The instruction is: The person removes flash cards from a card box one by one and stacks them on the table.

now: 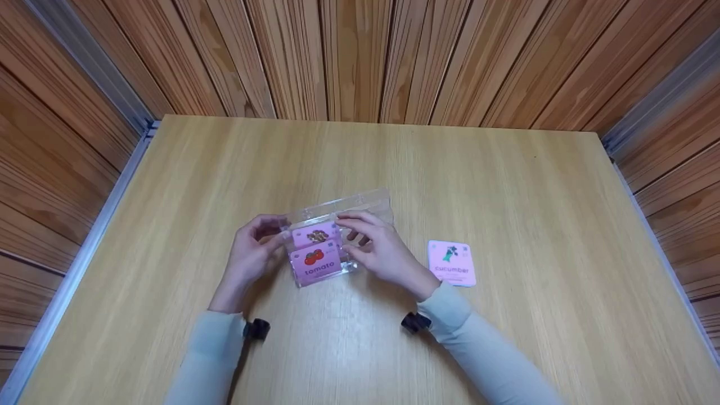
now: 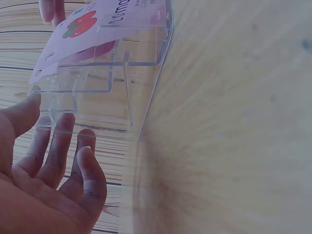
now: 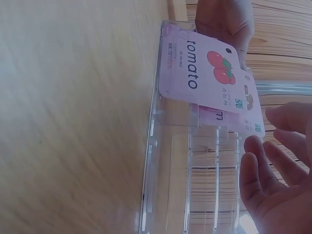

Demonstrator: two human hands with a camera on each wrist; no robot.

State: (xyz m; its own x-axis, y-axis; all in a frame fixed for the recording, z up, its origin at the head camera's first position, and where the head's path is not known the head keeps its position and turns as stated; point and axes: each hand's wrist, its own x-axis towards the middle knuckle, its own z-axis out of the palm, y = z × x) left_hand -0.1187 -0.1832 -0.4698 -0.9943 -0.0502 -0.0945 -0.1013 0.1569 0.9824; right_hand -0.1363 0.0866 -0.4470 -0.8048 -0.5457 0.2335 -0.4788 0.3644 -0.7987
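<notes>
A clear plastic card holder (image 1: 363,202) with slotted dividers stands mid-table. A pink "tomato" card (image 1: 315,261) leans in its front slot, and a second pink card (image 1: 316,235) with a brown picture stands behind it. My left hand (image 1: 253,247) is against the holder's left end, its fingers loose and spread (image 2: 53,170), thumb at the holder's (image 2: 112,97) corner. My right hand (image 1: 377,247) reaches over the right end, fingertips at the top of the rear card; the right wrist view shows this hand (image 3: 273,180) relaxed beside the holder (image 3: 170,161), gripping nothing. The tomato card (image 3: 204,73) overlaps the rear card (image 3: 234,119).
A pink "cucumber" card (image 1: 451,262) lies flat on the wooden table (image 1: 506,185) to the right of my right hand. Wood-panelled walls close in the table on three sides, with metal rails (image 1: 84,247) along the left and right edges.
</notes>
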